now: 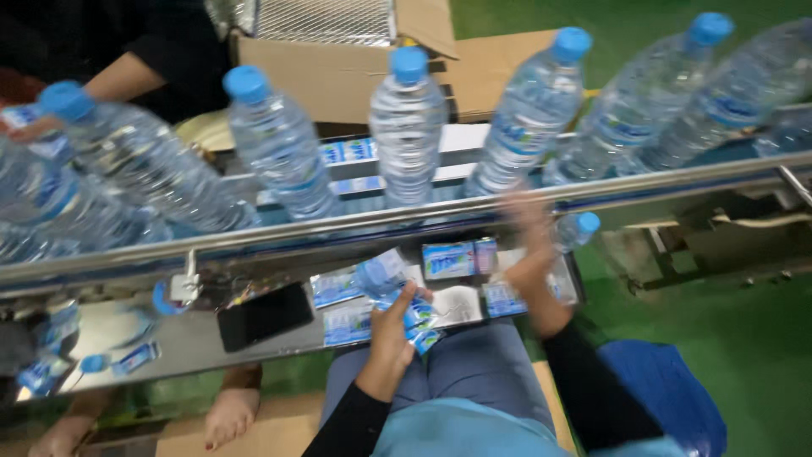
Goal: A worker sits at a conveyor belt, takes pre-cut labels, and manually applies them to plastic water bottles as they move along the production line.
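Observation:
My left hand (pixel 396 326) is closed around a bunch of blue-and-white label sleeves (pixel 416 320) over my lap. My right hand (pixel 529 241) is raised to the steel rail (pixel 643 190) of the conveyor and is blurred by motion, so its grip is unclear. A small bottle with a blue cap (pixel 577 228) sits just right of that hand. Several clear water bottles with blue caps stand in a row on the conveyor, one in the middle (pixel 408 127).
More label stacks (pixel 448 258) and a black phone (pixel 264 315) lie on the steel shelf (pixel 190 343) below the rail. Another person's hand (pixel 30 127) reaches bottles at far left. Cardboard boxes (pixel 338 72) stand behind; a blue bag (pixel 668 393) lies on the green floor.

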